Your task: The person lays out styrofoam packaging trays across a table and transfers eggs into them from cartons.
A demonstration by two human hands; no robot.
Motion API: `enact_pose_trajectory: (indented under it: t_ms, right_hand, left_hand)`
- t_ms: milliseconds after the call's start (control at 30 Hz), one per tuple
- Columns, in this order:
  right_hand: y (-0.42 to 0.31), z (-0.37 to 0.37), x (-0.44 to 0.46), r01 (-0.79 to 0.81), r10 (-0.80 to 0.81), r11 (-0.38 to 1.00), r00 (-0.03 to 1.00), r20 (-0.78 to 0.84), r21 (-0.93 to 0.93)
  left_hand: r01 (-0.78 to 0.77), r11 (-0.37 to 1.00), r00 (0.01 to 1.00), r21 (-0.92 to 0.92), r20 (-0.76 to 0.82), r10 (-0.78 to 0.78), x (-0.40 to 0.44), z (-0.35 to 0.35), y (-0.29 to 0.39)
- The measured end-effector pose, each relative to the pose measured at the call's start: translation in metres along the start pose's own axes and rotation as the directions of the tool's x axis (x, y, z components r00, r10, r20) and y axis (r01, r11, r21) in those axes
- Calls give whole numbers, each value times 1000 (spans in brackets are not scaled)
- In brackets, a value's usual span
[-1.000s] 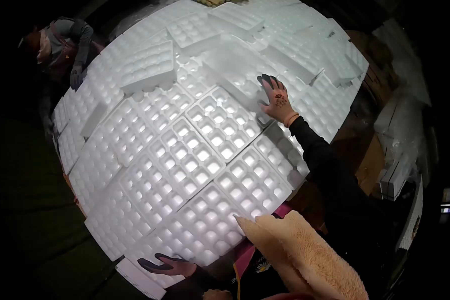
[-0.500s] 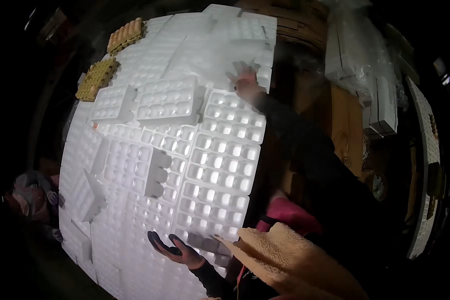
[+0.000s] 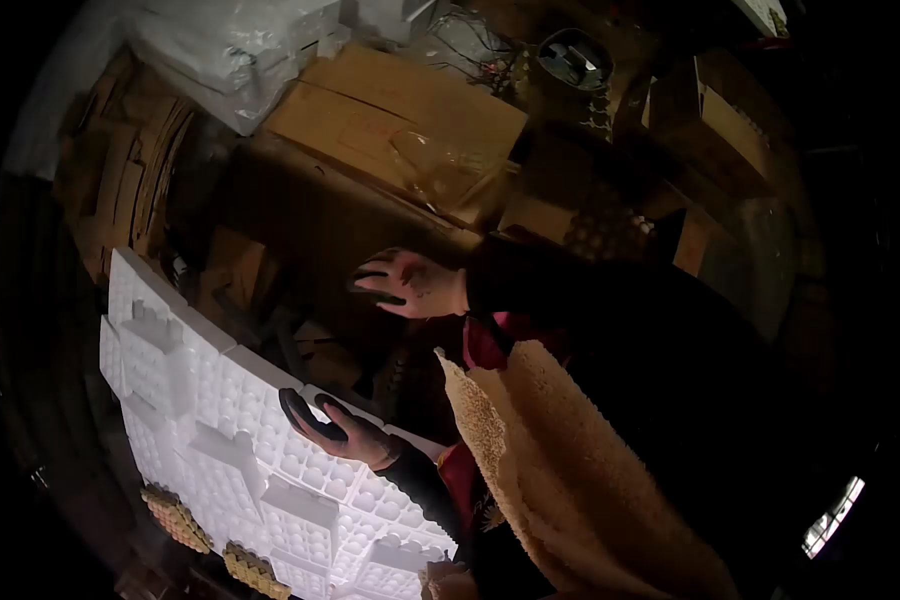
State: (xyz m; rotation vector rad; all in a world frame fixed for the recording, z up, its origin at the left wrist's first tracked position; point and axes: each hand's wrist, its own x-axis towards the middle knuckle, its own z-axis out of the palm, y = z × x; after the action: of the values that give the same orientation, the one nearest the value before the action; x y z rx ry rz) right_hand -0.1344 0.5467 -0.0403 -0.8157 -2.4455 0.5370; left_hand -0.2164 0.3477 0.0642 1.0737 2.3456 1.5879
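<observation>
Holding our right hand [image 3: 407, 283] out, fingers parted, we have a cardboard box [image 3: 380, 105] at 12 o'clock from it. Our left hand [image 3: 345, 434] is at the white molded trays [image 3: 225, 395], thumb and fingers apart; we cannot tell whether it touches them. Those trays spread at 8 o'clock in our view, with 2 egg flats [image 3: 177, 519] by their 7 o'clock edge. Our tan towel [image 3: 570, 460] hangs at 5 o'clock.

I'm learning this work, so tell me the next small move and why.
Probably reach the open, empty right hand toward the cardboard box: it lies beyond that hand, while the left hand, also empty, is near the white trays.
</observation>
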Motion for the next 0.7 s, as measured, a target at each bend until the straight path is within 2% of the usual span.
enact_pose_trajectory:
  t_ms: [33,67,100,133,167,200,233,267,300,367,400,433,467,500,533,567,600,633,667,700]
  right_hand:
    - [38,-46,-90,-172,172,985,985,-3,12]
    - [59,-95,-188,-374,374,927,927,-18,-3]
    - [83,-121,-239,-563,563,827,826,34,-4]
    - [98,-144,-292,-685,682,728,727,-80,-9]
    - [96,-176,-331,-604,622,698,777,-92,-385]
    - [107,-185,-373,-826,866,441,494,-76,-351]
    - [112,-195,-407,-876,941,321,339,12,-360]
    - [117,-201,-438,-898,966,257,229,120,-356]
    - [124,-200,-462,-909,962,242,180,203,-339]
    - [146,-194,-501,-921,939,225,118,322,-319]
    - [162,-189,-518,-920,928,225,101,360,-322]
    - [182,-180,-532,-915,917,233,94,388,-329]
    - [202,-171,-544,-910,910,242,92,405,-337]
    - [220,-162,-557,-907,906,248,92,414,-341]
    - [235,-159,-572,-905,906,255,101,412,-340]
    - [246,-165,-585,-908,908,258,111,403,-330]
    - [252,-175,-592,-914,909,262,126,397,-309]
    - [255,-186,-599,-918,907,268,138,398,-293]
    - [261,-196,-605,-922,906,275,154,395,-272]
    - [266,-200,-605,-921,903,293,178,391,-257]
  left_hand:
    - [-40,999,996,-15,75,42,-2,27,1]
    - [-70,997,986,-40,151,75,-4,52,4]
    - [-86,994,972,-61,214,97,-11,77,8]
    - [-68,992,948,-102,303,96,-20,103,15]
    - [-43,989,916,-139,389,94,-30,129,22]
    - [-2,983,876,-186,474,92,-43,155,30]
    - [80,963,820,-258,566,83,-60,183,37]
    - [217,919,753,-330,655,58,-79,208,45]
    - [414,826,666,-382,746,11,-103,232,50]
    - [801,473,448,-367,891,-66,-155,281,52]
    - [914,266,336,-305,939,-78,-185,308,46]
    - [972,54,232,-228,969,-84,-217,335,36]
    - [981,-102,156,-164,984,-83,-249,364,19]
    - [983,-115,129,-142,985,-111,-281,387,-3]
    - [993,-65,83,-97,979,-184,-316,407,-27]
    - [992,123,70,-36,957,-282,-351,423,-63]
    - [815,562,90,139,929,-360,-384,429,-106]
    - [585,737,104,339,869,-483,-414,424,-152]
    - [933,265,16,242,710,-704,-427,400,-126]
    - [951,105,-66,291,523,-849,-427,387,-113]
